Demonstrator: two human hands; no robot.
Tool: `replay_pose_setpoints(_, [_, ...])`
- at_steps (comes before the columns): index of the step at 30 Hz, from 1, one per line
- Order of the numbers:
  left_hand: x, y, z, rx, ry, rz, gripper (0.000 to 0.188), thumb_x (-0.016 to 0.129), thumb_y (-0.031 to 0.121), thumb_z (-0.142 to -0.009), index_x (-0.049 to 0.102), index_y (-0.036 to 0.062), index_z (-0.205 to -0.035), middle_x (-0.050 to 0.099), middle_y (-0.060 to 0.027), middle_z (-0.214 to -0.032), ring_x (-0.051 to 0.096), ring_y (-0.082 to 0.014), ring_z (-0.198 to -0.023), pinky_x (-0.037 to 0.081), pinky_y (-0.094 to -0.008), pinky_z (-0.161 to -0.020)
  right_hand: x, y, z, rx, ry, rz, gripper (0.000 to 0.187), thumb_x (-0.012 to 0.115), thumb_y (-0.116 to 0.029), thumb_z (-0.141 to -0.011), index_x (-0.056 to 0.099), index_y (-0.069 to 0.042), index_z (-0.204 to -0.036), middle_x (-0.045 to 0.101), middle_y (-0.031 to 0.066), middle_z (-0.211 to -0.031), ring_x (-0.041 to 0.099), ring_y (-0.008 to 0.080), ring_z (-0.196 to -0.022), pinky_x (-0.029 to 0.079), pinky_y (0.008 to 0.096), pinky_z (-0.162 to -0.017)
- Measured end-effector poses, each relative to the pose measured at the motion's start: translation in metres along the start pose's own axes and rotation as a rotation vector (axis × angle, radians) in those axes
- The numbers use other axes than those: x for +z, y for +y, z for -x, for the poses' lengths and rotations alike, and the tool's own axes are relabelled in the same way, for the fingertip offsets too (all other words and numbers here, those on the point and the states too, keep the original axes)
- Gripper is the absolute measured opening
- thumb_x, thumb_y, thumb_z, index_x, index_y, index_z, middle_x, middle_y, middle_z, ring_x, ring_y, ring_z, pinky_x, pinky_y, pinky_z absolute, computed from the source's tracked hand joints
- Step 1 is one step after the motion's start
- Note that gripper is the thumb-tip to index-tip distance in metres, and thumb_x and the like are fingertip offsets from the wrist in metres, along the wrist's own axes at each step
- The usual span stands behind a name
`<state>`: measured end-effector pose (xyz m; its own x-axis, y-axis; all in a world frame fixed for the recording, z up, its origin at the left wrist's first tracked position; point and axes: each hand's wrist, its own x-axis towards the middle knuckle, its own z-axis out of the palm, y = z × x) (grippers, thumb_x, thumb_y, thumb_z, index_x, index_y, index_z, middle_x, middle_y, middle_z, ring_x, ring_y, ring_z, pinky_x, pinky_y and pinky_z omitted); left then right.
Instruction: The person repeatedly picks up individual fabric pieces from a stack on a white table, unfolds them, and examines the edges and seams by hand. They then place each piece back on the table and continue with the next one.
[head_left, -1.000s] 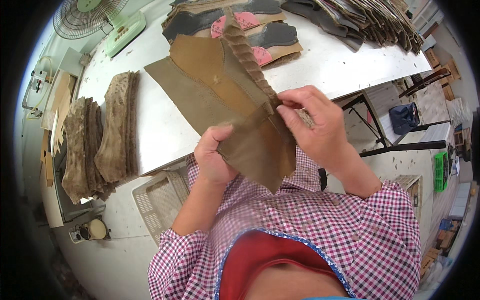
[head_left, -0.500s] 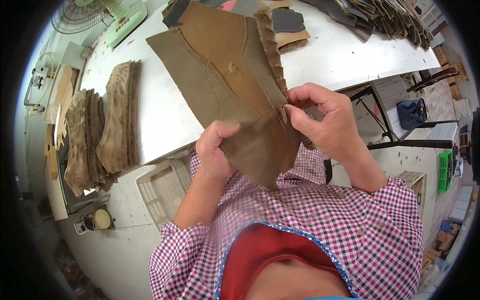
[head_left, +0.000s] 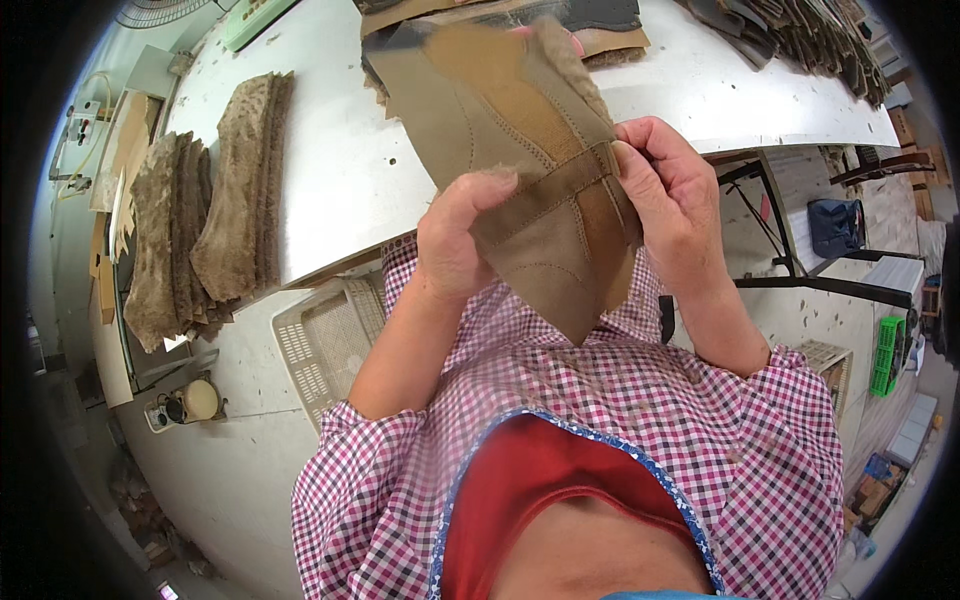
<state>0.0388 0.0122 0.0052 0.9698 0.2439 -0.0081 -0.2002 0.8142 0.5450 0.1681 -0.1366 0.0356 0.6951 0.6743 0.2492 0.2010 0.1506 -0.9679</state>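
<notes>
A stitched boot upper [head_left: 515, 215] of olive-brown leather, with a tan-brown middle panel, a sewn cross strap and fluffy fur along its right edge, is held up over my lap. My left hand [head_left: 455, 225] grips its left edge, the thumb lying on top of the leather. On the other side, my right hand [head_left: 675, 195] pinches the right edge at the end of the cross strap. The pointed lower end hangs free above my checked clothing. Fingers behind the leather are hidden on both hands.
Stacks of brown fur pieces [head_left: 235, 190] lie at the left of the white table [head_left: 335, 190]. More leather pieces [head_left: 620, 20] are piled at the back, with dark fur pieces [head_left: 800, 40] at the far right. A plastic crate [head_left: 325, 345] stands below the table's front edge.
The boot upper has turned, and its cross strap and lower part now lie spread flat toward me. My left hand has moved up and slightly right. My right hand has risen a little.
</notes>
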Motion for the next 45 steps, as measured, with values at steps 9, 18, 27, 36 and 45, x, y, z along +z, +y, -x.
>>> replay_pose_setpoints(9, [0.034,-0.005,0.010,0.151,0.268,-0.759,0.041,0.067,0.006,-0.086,0.054,-0.0044,-0.123,0.063,-0.0123,-0.116,0.062,-0.0181,-0.102,0.052,-0.0310,-0.086,-0.003,0.005,-0.009,-0.102,0.039,0.085,0.008,0.056,-0.006,-0.095,0.061,0.001,-0.094,0.056,-0.0034,-0.073,0.046,0.0028,-0.066,0.039,0.0182,-0.057])
replay_pose_setpoints(18, [0.024,-0.008,0.015,0.160,0.210,-0.569,0.043,0.056,-0.001,-0.087,0.048,-0.0063,-0.128,0.060,-0.0130,-0.121,0.059,-0.0187,-0.110,0.048,-0.0331,-0.094,-0.011,0.001,-0.011,-0.029,-0.006,0.100,0.010,0.056,-0.007,-0.095,0.061,0.002,-0.093,0.054,-0.0040,-0.071,0.045,0.0034,-0.065,0.038,0.0193,-0.057])
replay_pose_setpoints(27, [0.034,0.003,0.002,0.214,0.339,-0.681,0.045,0.055,-0.005,-0.079,0.049,-0.0060,-0.124,0.062,-0.0148,-0.117,0.062,-0.0222,-0.105,0.050,-0.0327,-0.092,-0.014,-0.008,-0.009,-0.061,-0.047,0.196,0.007,0.056,-0.005,-0.094,0.060,0.001,-0.094,0.055,-0.0021,-0.072,0.046,0.0043,-0.066,0.040,0.0198,-0.058])
replay_pose_setpoints(36, [0.005,0.026,0.014,0.212,-0.023,0.135,0.055,0.049,0.002,-0.077,0.045,-0.0033,-0.132,0.057,-0.0164,-0.125,0.054,-0.0305,-0.119,0.045,-0.0424,-0.101,-0.020,-0.014,-0.007,-0.101,-0.204,0.220,0.005,0.057,0.000,-0.090,0.058,0.000,-0.095,0.057,0.0034,-0.080,0.052,0.0100,-0.073,0.044,0.0234,-0.066])
replay_pose_setpoints(45, [-0.021,0.020,-0.009,0.209,0.178,0.285,0.041,0.044,0.026,-0.098,0.051,0.0010,-0.129,0.058,-0.0147,-0.127,0.058,-0.0308,-0.113,0.049,-0.0460,-0.097,-0.024,0.017,0.011,-0.158,-0.306,0.257,0.007,0.062,0.000,-0.087,0.058,-0.001,-0.093,0.059,0.0065,-0.088,0.055,0.0157,-0.078,0.045,0.0270,-0.069])
